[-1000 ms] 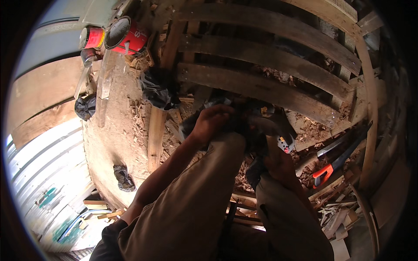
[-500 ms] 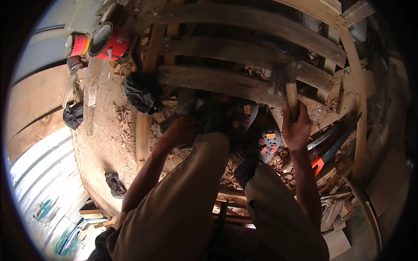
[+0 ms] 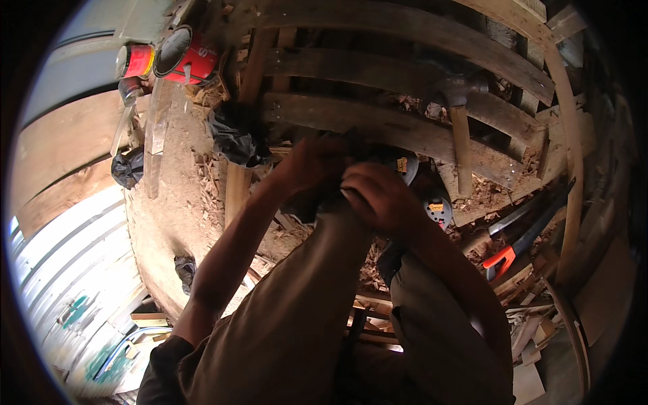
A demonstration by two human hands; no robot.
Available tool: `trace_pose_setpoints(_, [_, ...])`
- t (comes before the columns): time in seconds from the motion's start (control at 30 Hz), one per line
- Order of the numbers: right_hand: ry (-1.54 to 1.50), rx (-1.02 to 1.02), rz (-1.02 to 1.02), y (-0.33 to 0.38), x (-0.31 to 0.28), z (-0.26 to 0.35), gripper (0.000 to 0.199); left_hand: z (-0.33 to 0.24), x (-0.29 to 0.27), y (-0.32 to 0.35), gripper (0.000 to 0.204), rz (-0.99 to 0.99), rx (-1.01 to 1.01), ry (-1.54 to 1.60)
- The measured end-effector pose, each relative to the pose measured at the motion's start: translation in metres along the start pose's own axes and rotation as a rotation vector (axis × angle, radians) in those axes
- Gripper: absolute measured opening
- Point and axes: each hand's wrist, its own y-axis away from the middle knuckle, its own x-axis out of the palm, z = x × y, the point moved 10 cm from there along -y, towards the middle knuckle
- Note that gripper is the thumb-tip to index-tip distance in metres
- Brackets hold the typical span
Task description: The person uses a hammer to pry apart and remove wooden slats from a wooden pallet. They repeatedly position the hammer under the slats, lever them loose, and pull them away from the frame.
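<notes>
A dark, shadowed, indistinct bundle (image 3: 305,206) lay just below the left hand (image 3: 314,163) and left of the right hand (image 3: 381,197), near the khaki-trousered knee (image 3: 341,226). The right fingers were curled; whether either hand gripped anything could not be told. Apart from both, rightward and farther out, a wooden-handled hammer with a metal head (image 3: 462,138) rested across brown wooden slats (image 3: 398,135).

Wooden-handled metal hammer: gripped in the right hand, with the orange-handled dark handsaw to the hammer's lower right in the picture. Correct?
Not gripped: the head view shows the wooden-handled metal hammer resting on brown wooden slats, apart from the right hand. The orange-handled dark handsaw is at the hammer's lower right, as you say.
</notes>
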Motion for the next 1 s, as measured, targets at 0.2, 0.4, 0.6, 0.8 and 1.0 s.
trace_pose_setpoints(0.2, [0.002, 0.302, 0.201, 0.048, 0.062, -0.087, 0.028, 0.041, 0.020, -0.002, 0.030, 0.017, 0.067, 0.235])
trace_pose_setpoints(0.4, [0.033, 0.451, 0.159, 0.049, 0.055, -0.098, 0.039, 0.092, 0.068, -0.007, 0.033, -0.103, 0.320, 0.094])
trace_pose_setpoints(0.6, [0.032, 0.501, 0.139, 0.056, 0.055, -0.114, 0.047, 0.108, 0.106, -0.031, 0.040, 0.061, 0.268, -0.283])
trace_pose_setpoints(0.8, [-0.028, 0.482, 0.112, 0.052, 0.055, -0.109, 0.050, 0.141, 0.133, -0.042, 0.048, 0.030, 0.444, -0.335])
trace_pose_setpoints(1.0, [0.012, 0.434, 0.053, 0.059, 0.047, -0.113, 0.050, 0.147, 0.140, -0.052, 0.046, 0.303, 0.047, -0.306])
